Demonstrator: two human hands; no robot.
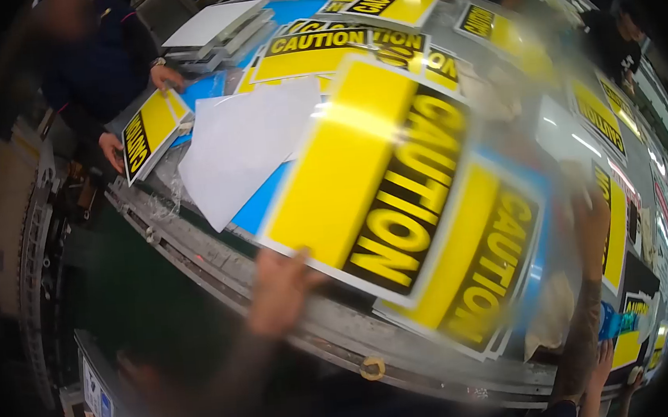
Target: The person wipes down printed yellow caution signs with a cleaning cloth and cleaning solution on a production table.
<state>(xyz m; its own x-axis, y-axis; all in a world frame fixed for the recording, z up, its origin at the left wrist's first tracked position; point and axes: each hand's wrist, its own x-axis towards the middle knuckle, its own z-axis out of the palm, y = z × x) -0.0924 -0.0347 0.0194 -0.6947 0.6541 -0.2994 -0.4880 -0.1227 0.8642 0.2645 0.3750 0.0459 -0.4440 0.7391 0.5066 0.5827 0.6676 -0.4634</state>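
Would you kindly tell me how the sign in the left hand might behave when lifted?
The sign is probably fairly stiff: its edges look straight, without clear sag beyond the left hand. It is likely light for its size, looking thin. Its face may be slippery, given the bright glare on the yellow.

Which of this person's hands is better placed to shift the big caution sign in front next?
Probably the left hand: it grips the near edge of the big caution sign. The right hand, blurred, is off to the side, apart from that sign.
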